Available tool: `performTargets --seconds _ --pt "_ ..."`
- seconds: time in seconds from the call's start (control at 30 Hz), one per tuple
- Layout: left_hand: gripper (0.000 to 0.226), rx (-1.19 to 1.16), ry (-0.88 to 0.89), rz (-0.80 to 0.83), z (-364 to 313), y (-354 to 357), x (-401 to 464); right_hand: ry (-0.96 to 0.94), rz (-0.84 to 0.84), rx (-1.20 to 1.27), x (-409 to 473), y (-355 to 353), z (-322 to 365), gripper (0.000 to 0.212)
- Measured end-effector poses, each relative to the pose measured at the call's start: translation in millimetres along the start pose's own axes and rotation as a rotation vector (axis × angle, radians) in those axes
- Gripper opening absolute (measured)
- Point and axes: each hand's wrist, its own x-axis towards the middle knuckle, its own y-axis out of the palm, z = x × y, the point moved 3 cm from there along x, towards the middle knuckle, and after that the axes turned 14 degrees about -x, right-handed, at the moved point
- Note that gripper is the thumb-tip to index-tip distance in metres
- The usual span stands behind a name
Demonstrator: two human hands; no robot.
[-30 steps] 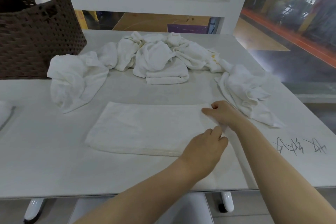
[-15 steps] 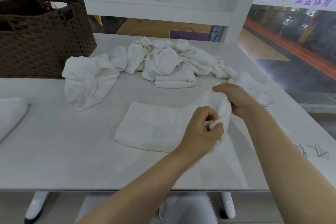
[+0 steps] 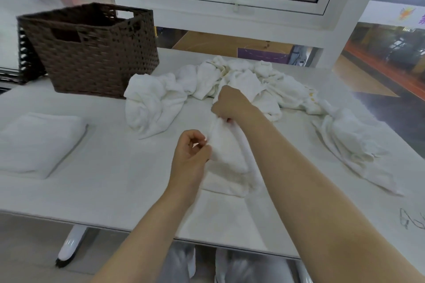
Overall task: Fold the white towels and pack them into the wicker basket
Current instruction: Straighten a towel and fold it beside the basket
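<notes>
We see the white table (image 3: 103,181), its near edge running across the lower view with bare surface at its near-left area. The brown wicker basket (image 3: 96,53) stands at the far-left corner. A heap of crumpled towels (image 3: 248,82) lies along the far edge, and another crumpled towel (image 3: 351,142) lies toward the right edge. A folded towel (image 3: 39,142) rests at the left edge. The towel in work (image 3: 227,158) lies at table centre, its upper end lifted. The right hand (image 3: 232,103) grips its top, fingers curled; the left hand (image 3: 193,151) pinches its left edge.
</notes>
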Motion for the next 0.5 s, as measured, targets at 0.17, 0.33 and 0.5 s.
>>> performTargets --seconds 0.17,0.33,0.5 --pt "0.029 0.150 0.007 -0.081 -4 -34 -4 0.019 0.032 -0.008 2 38 26 0.013" --pt "0.038 0.483 0.064 -0.060 5 -56 -3 0.027 0.099 -0.006 1 68 34 0.039" --pt "0.036 0.758 0.093 0.060 9 -60 0 -0.028 0.213 0.172 -9 74 25 0.057"
